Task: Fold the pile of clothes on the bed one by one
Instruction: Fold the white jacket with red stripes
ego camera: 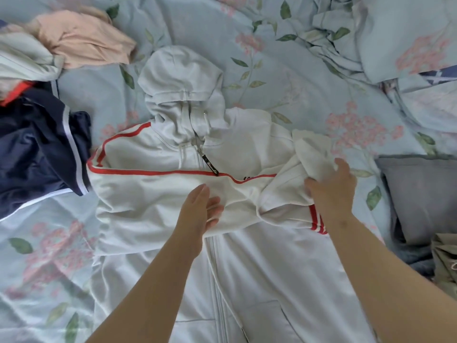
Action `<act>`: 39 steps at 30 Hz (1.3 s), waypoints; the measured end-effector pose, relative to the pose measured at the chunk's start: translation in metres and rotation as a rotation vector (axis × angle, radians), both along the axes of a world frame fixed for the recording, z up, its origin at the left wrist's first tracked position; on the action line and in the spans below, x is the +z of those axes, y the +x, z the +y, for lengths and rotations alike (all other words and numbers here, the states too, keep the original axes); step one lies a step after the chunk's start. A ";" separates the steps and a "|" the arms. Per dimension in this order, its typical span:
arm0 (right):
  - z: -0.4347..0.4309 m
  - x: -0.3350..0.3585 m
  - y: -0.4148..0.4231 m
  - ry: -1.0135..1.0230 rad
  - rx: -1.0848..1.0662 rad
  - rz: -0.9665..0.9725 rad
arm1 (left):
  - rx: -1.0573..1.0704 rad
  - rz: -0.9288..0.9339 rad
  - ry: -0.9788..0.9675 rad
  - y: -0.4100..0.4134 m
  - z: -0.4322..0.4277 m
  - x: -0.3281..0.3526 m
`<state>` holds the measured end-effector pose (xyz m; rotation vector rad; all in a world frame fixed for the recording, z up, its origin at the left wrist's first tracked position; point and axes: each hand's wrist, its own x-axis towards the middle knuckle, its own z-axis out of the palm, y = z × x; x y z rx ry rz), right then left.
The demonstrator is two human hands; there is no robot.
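At the far left the unfolded pile (22, 58) sits heaped on the bed (284, 70). A peach garment (81, 38) lies at its top and a navy garment (37, 149) with white trim lies below, its corner just beside the white hoodie (272, 280). The hoodie lies front up on the floral sheet with its zip closed and its hood pointing away from the person, filling the middle of the view. The sleeve on the left side (the one with a red stripe running along it) is folded across the chest. The left hand (200, 211) rests against that sleeve's end with fingers straight, gripping nothing. Just to the right, the right hand (333, 189) has its fingers curled into a bunched wad of the hoodie's other sleeve, grasping it near the shoulder. Two red stripes of that sleeve show just under the wrist. Further right lie a grey pillow (420, 199) and an olive garment (445, 263) at the frame edge.
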<state>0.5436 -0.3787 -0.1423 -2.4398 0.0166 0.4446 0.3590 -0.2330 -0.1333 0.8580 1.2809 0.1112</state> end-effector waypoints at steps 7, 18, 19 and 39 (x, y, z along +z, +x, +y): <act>0.049 0.053 -0.030 0.633 0.261 0.096 | -0.010 -0.168 -0.098 -0.025 0.013 0.015; 0.062 0.025 -0.103 0.145 0.493 0.376 | 0.734 -0.342 -0.244 -0.088 0.058 0.028; 0.052 0.015 -0.107 0.000 0.616 0.359 | 0.778 -0.320 -0.239 -0.092 0.058 0.026; -0.007 0.002 -0.073 -0.055 0.289 0.115 | 0.595 -0.453 -0.185 -0.094 0.059 0.018</act>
